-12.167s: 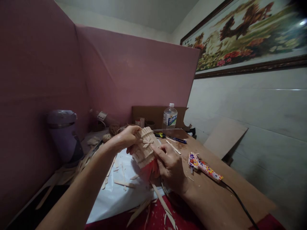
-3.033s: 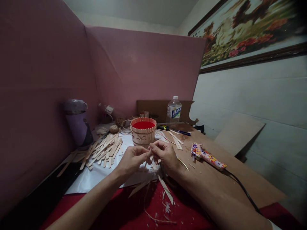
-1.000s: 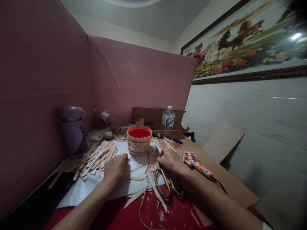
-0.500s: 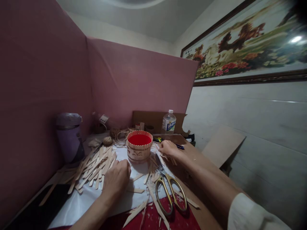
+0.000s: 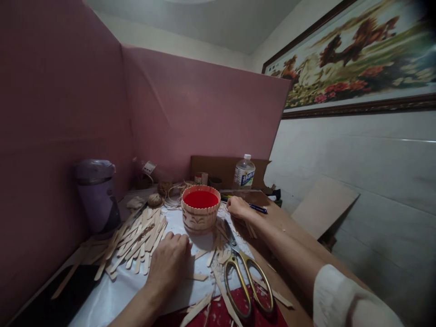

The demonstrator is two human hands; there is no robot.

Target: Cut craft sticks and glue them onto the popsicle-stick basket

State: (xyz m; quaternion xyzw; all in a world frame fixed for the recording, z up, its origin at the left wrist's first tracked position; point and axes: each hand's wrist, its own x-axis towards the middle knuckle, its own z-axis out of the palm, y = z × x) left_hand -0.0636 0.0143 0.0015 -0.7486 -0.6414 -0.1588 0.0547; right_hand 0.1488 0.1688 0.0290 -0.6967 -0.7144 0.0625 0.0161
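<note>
Near one bucket [image 5: 199, 221], one pair of scissors [image 5: 235, 248]; left hand [image 5: 172, 256], right hand [image 5: 237, 207] both curled, cannot tell if gripping

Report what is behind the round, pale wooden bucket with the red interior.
Behind the round pale wooden bucket are loops of tan twine and an upright brown cardboard panel. Anything low and directly behind the bucket is covered and cannot be seen.
</note>
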